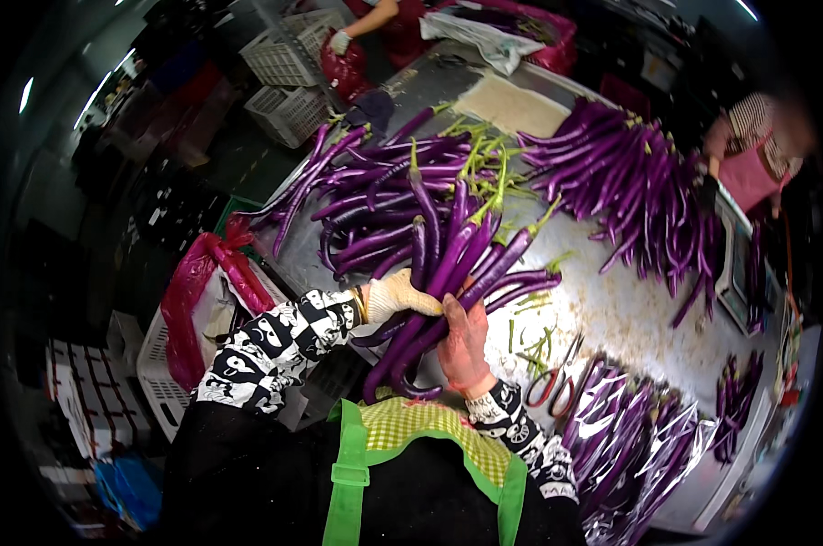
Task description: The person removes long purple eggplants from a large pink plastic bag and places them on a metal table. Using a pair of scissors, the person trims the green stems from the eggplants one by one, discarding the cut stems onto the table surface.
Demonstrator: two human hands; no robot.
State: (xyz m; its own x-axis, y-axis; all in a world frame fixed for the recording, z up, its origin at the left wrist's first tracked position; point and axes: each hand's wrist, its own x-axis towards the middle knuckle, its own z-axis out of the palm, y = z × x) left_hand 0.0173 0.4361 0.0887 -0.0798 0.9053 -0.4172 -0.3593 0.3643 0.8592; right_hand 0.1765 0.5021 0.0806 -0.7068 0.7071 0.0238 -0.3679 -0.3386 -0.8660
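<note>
Several long purple eggplants (452,263) with green stems are gathered in a bunch between my hands, close in front of my apron. My left hand (399,298), in a cream knitted glove, grips the bunch from the left side. Around its right side wraps my right hand (464,334), its thumb lying on one eggplant. Just beyond the bunch, a heap of loose eggplants (370,205) covers part of the metal table (609,307). Red-handled scissors (554,382) lie right of my right hand, near cut green stems (537,341).
Clear-wrapped eggplants (629,437) lie at the near right, and a broad pile (629,177) lies at the far right beside a scale (735,273). A white crate (155,368) with red plastic stands left. Co-workers appear behind the table (377,20) and at the right (752,157).
</note>
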